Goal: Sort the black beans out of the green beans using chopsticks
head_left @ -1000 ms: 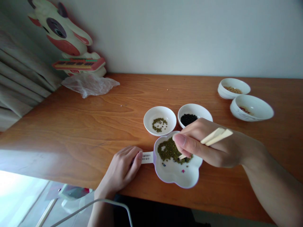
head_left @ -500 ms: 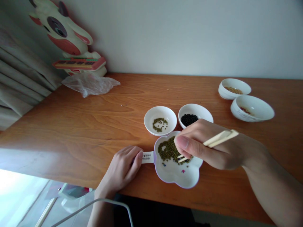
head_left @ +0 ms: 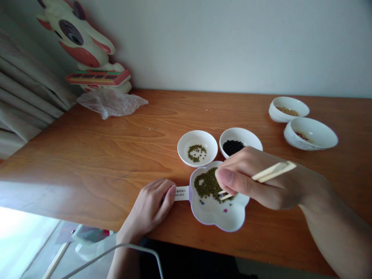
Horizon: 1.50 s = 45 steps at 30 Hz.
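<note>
**Chopsticks in the green beans**

The right hand (head_left: 255, 180) grips a pair of pale chopsticks (head_left: 263, 176), fingers closed around them. The tips reach down into a heap of green beans (head_left: 207, 185) in a white flower-shaped dish (head_left: 223, 217) near the front edge of the wooden table (head_left: 116, 147). Whether a bean sits between the tips cannot be told.

The left hand (head_left: 151, 207) lies on the table just left of the dish, its fingers curled over the dish's short handle (head_left: 181, 193), which bears a printed label.

Just behind the dish stand two small white bowls side by side: the left bowl (head_left: 197, 145) holds a few green beans, the right bowl (head_left: 240, 137) holds black beans and is partly hidden by the right hand. Two more white bowls (head_left: 302, 122) stand well apart at the far right. A crumpled plastic bag (head_left: 112, 102) and a cow-shaped toy (head_left: 84, 50) sit at the far left corner against the wall.
</note>
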{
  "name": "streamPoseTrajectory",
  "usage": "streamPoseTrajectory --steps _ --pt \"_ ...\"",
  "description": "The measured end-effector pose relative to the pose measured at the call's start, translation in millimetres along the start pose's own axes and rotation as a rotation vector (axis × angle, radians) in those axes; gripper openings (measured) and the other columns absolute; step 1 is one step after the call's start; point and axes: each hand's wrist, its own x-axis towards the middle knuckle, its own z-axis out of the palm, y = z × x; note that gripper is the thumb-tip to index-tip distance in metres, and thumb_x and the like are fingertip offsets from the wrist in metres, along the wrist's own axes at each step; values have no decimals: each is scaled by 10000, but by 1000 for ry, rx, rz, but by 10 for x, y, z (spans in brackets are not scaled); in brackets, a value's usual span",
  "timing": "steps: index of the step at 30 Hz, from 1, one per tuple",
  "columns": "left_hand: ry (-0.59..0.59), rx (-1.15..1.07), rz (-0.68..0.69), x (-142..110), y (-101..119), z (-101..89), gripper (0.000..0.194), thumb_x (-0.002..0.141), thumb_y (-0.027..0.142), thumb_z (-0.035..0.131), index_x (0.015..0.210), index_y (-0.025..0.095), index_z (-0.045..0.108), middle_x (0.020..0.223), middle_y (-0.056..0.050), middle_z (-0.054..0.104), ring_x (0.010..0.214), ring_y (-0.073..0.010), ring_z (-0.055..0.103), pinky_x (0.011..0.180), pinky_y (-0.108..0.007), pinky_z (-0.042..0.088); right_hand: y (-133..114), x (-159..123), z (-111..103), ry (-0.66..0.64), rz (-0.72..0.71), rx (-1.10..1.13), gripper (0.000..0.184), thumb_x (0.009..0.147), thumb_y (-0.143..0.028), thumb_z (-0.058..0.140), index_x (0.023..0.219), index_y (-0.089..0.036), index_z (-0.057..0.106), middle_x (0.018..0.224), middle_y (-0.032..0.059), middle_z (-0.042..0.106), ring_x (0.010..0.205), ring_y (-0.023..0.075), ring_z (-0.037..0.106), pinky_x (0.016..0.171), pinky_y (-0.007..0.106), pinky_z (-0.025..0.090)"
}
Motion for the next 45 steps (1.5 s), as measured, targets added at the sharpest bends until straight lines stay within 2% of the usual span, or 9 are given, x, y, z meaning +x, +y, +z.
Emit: streamPoseTrajectory --steps 16,28,34,45 --pt "5 5 1 11 9 -2 310 1111 337 396 857 215 525 829 -17 610 751 -173 549 731 -325 400 -38 40 -2 -57 -20 2 503 1083 -522 337 694 -216 429 604 -21 471 562 136 420 599 350 366" --pt "4 3 -2 6 8 -6 305 1110 325 401 852 214 519 827 -13 610 751 -172 551 731 -326 400 12 16 12 -49 -22 37 404 1042 -488 462 726 -236 447 618 -20 511 565 154 456 572 368 405" --pt "4 7 9 -1 -10 -2 300 1109 320 395 877 214 553 836 -23 623 758 -177 555 735 -333 413 -11 -4 -28 -21 -17 17 489 1061 -537 417 684 -225 403 593 -11 476 568 159 430 574 379 380" --pt "21 23 16 2 2 4 293 1100 301 408 851 215 536 817 -22 629 739 -170 563 716 -317 428 -37 32 -25 -36 -34 -29 486 1055 -530 418 677 -224 434 579 -17 511 550 152 432 589 381 365"
